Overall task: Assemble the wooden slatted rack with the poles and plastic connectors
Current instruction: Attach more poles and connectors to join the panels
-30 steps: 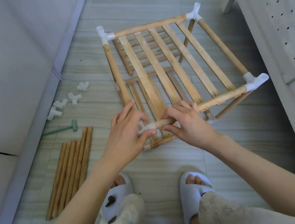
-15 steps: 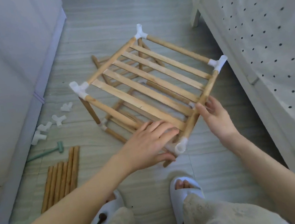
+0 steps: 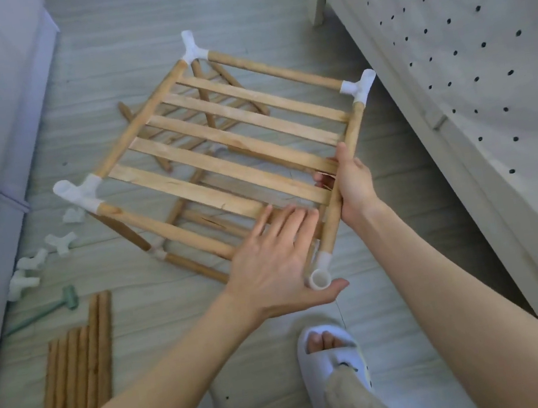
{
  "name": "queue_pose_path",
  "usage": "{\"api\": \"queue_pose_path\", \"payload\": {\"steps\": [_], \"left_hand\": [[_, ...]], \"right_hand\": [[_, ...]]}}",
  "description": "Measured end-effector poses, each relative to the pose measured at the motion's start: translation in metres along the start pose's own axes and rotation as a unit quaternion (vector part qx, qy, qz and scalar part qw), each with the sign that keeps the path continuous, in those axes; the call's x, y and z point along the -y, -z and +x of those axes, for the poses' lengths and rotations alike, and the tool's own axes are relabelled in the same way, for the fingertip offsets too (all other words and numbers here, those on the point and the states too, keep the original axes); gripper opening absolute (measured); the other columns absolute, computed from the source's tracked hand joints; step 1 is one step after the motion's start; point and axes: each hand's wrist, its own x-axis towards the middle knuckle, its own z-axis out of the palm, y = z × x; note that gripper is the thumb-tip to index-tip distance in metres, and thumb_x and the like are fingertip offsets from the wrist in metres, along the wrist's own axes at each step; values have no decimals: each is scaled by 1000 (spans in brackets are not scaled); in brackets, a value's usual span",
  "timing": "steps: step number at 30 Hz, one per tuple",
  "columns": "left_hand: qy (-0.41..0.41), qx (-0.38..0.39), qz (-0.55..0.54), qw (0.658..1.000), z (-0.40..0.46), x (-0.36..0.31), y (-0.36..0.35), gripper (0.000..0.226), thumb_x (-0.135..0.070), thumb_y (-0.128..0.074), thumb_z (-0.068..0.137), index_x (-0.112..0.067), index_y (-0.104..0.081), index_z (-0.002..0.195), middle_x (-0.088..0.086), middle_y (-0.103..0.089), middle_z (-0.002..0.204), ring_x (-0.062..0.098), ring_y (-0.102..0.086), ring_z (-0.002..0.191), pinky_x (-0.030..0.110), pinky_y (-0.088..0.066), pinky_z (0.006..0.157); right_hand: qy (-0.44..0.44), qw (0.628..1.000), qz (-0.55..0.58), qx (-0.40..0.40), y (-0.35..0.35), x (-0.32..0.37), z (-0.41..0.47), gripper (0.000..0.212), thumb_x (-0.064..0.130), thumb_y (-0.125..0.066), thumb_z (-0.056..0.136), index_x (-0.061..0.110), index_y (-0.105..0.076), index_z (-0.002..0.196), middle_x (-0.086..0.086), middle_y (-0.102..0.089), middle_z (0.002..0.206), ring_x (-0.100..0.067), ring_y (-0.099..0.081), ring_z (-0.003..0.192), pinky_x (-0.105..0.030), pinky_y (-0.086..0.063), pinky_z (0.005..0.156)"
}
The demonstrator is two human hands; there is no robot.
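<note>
Since the earlier frame the rack (image 3: 218, 148) has turned further clockwise. The left hand (image 3: 278, 254) lies flat, fingers straight, on its near corner beside the connector (image 3: 320, 274). The right hand (image 3: 351, 185) grips the side pole (image 3: 351, 137). Spare poles (image 3: 80, 368) lie left of the left hand.

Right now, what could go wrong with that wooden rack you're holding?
1. The rack looks tilted and only the right hand grips its side pole; the left hand lies flat, so it might slip or twist.
2. The near corner connector has an open socket, so that corner may wobble or pull apart.
3. Loose connectors and spare poles on the floor could trip a foot.
</note>
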Motion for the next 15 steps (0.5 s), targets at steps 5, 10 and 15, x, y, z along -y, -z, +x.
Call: {"api": "queue_pose_path", "payload": {"steps": [5, 10, 15], "left_hand": [[7, -44, 6, 999, 5, 3, -1, 73, -63, -46, 68, -6, -63, 109, 7, -62, 105, 27, -58, 98, 43, -42, 96], [19, -49, 21, 998, 8, 5, -1, 63, -60, -44, 68, -8, -65, 97, 6, -62, 93, 26, -57, 86, 41, -39, 84], [45, 9, 16, 999, 18, 0, 3, 77, -70, -36, 73, -8, -62, 111, 4, -62, 107, 24, -57, 99, 46, -35, 101]], "right_hand": [[8, 1000, 13, -2, -1, -11, 6, 25, 38, -44, 98, 14, -47, 90, -7, -51, 84, -12, -52, 60, -23, -46, 50], [19, 1000, -7, -6, -2, -14, 5, 23, 39, -43, 98, 18, -47, 89, -1, -52, 85, -10, -54, 65, -24, -45, 56], [21, 986, -161, 22, 0, 5, 11, 31, 41, -35, 99, 13, -47, 106, -6, -60, 96, -12, -57, 63, -28, -46, 61]]}}
